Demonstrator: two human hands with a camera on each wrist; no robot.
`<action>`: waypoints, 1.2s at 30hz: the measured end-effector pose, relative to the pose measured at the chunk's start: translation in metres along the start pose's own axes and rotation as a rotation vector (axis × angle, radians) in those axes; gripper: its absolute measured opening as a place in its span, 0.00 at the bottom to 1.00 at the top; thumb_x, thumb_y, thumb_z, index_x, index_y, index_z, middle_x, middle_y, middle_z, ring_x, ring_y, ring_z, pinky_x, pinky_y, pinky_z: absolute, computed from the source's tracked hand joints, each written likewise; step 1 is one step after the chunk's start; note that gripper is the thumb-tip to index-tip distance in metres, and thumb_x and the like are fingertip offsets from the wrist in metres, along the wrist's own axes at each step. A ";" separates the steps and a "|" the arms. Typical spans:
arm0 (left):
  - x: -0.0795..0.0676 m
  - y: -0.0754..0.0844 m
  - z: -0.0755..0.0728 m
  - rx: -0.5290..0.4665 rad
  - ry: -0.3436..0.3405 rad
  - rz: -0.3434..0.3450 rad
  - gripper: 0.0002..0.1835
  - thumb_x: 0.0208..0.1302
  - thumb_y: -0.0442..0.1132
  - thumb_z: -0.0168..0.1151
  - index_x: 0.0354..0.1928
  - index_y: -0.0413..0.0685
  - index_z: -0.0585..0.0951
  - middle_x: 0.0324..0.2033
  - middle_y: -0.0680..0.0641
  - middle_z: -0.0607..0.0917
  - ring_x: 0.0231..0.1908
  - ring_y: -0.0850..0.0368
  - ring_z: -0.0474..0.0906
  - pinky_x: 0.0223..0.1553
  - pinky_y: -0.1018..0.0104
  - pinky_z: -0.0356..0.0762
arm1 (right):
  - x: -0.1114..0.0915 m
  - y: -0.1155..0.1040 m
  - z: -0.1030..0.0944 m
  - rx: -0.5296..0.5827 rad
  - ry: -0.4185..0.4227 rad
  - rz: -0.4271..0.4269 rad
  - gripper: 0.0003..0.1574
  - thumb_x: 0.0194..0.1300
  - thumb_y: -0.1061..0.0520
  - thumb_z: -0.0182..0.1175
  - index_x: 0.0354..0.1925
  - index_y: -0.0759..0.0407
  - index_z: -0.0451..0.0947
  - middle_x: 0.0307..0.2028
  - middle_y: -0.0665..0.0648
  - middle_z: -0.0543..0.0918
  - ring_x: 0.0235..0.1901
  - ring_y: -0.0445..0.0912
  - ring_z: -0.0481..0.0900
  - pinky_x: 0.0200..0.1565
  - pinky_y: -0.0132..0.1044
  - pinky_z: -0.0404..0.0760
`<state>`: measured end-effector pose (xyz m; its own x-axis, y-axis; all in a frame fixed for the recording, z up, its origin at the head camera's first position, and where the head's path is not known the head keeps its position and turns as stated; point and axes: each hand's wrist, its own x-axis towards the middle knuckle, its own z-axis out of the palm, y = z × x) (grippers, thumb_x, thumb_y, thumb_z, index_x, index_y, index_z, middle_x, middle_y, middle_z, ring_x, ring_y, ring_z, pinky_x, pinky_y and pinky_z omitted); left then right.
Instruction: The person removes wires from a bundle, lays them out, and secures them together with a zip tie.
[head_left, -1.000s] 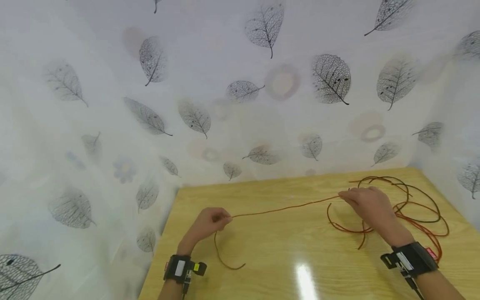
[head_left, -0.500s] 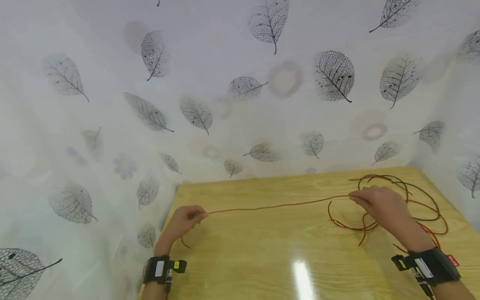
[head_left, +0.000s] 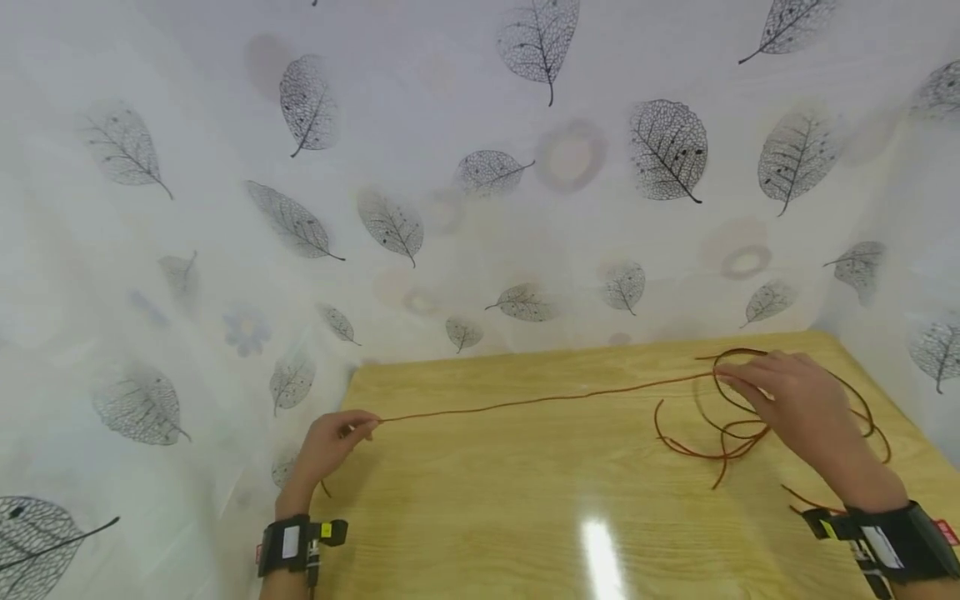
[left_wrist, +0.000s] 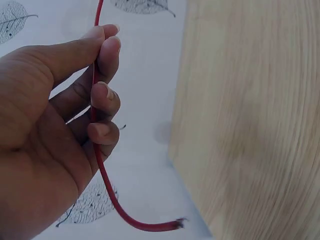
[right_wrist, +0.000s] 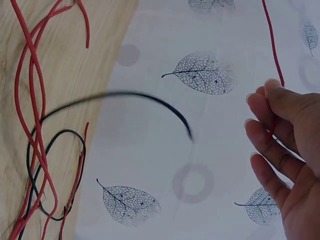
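Observation:
A thin red wire [head_left: 540,401] runs nearly straight above the table between both hands. My left hand [head_left: 326,450] pinches it between thumb and index finger near one end. In the left wrist view, the red wire [left_wrist: 112,197] passes behind curled fingertips and hangs below them, bending to a frayed tip [left_wrist: 177,224]. My right hand [head_left: 806,408] pinches the other end over the pile; in the right wrist view, a short tail of the red wire [right_wrist: 272,131] shows past the thumb. Beside that hand, a black wire [right_wrist: 125,93] arches off the pile, its free end blurred.
Several loose red wires [head_left: 693,454] and black wire [head_left: 862,400] lie coiled at the table's right side, partly hidden by the right hand. The wood-grain table [head_left: 480,492] meets leaf-printed sheeting [head_left: 450,233] at the back and sides. Both wrists wear black camera straps [head_left: 285,546].
My left hand has moved left and my right hand right and slightly up, drawing the red wire out longer between them. The tail hanging from the left hand shows less in the head view.

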<state>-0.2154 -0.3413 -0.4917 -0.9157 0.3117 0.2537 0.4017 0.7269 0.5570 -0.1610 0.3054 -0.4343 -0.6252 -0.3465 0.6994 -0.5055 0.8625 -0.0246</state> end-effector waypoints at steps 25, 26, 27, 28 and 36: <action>-0.016 -0.006 0.038 -0.044 -0.351 -0.108 0.05 0.56 0.34 0.71 0.35 0.50 0.88 0.32 0.53 0.89 0.35 0.56 0.83 0.38 0.57 0.79 | -0.093 0.033 0.013 0.621 -1.093 0.434 0.08 0.56 0.54 0.70 0.33 0.56 0.90 0.36 0.57 0.89 0.33 0.44 0.84 0.33 0.43 0.83; -0.016 -0.007 0.040 -0.046 -0.342 -0.106 0.05 0.56 0.34 0.71 0.35 0.50 0.88 0.32 0.53 0.89 0.34 0.56 0.83 0.38 0.57 0.79 | -0.094 0.033 0.014 0.610 -1.080 0.418 0.08 0.56 0.54 0.70 0.33 0.56 0.90 0.35 0.56 0.89 0.32 0.43 0.84 0.32 0.42 0.83; -0.016 -0.008 0.042 -0.044 -0.336 -0.102 0.05 0.56 0.34 0.71 0.35 0.50 0.88 0.32 0.53 0.89 0.34 0.56 0.83 0.38 0.58 0.80 | -0.095 0.033 0.015 0.591 -1.069 0.410 0.07 0.56 0.53 0.70 0.32 0.55 0.90 0.34 0.54 0.89 0.32 0.41 0.83 0.32 0.41 0.82; -0.016 -0.009 0.044 -0.041 -0.328 -0.098 0.05 0.56 0.34 0.71 0.35 0.50 0.88 0.32 0.53 0.89 0.34 0.56 0.83 0.38 0.58 0.80 | -0.096 0.032 0.017 0.578 -1.058 0.405 0.07 0.56 0.53 0.71 0.32 0.54 0.89 0.33 0.52 0.89 0.30 0.39 0.83 0.31 0.40 0.82; -0.015 -0.008 0.053 -0.033 -0.308 -0.178 0.05 0.55 0.34 0.72 0.33 0.52 0.88 0.31 0.54 0.87 0.34 0.57 0.80 0.38 0.57 0.78 | -0.099 0.031 0.021 0.548 -1.037 0.419 0.09 0.53 0.52 0.72 0.29 0.52 0.82 0.27 0.46 0.83 0.26 0.34 0.76 0.28 0.37 0.77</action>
<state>-0.2059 -0.3191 -0.5417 -0.9298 0.3551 -0.0972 0.2308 0.7680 0.5975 -0.1281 0.3588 -0.5193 -0.8465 -0.4246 -0.3212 -0.1797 0.7958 -0.5783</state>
